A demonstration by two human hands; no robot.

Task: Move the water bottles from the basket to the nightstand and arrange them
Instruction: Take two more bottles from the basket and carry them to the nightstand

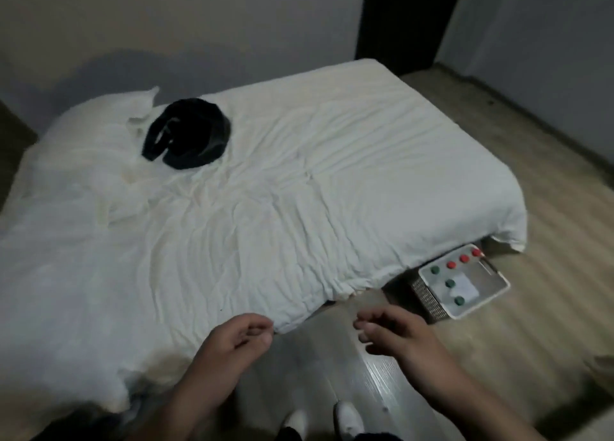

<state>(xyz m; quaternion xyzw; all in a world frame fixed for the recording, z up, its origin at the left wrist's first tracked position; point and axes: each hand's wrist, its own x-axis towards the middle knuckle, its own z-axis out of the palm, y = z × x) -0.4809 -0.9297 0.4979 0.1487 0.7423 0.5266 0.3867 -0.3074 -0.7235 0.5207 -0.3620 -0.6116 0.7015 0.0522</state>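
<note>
Closest in, a pair of white shoes (347,414) is poking into the bottom edge, standing on the pale wood-look floor (548,241). Just past them both bare hands are hanging out in front. The left hand (239,337) is hovering over the near corner of the bed with its fingers loosely curled, gripping nothing. The right hand (395,337) is doing the same over the floor, relaxed and empty too.

A bit beyond the right hand and off to its right, the dark woven basket with a white lining (427,297) is sitting on the floor, tucked right against the edge of the bed. All six clear plastic water bottles (450,283) are standing upright in it, so from up here it's mostly caps showing. Three red caps (464,258) are lining up along the far side. Three green caps (459,300) are running down the left part. There's also a flat white patch (465,287) lying in the bottom, can't tell what it is.

The big bed with a wrinkled white duvet (299,174) is filling most of the view. Farther up it, a floppy black fabric thing (186,133) is lying just beside a white pillow (93,148). Behind that a grey wall (199,25) and a dark doorway (408,18) are closing things off
</note>
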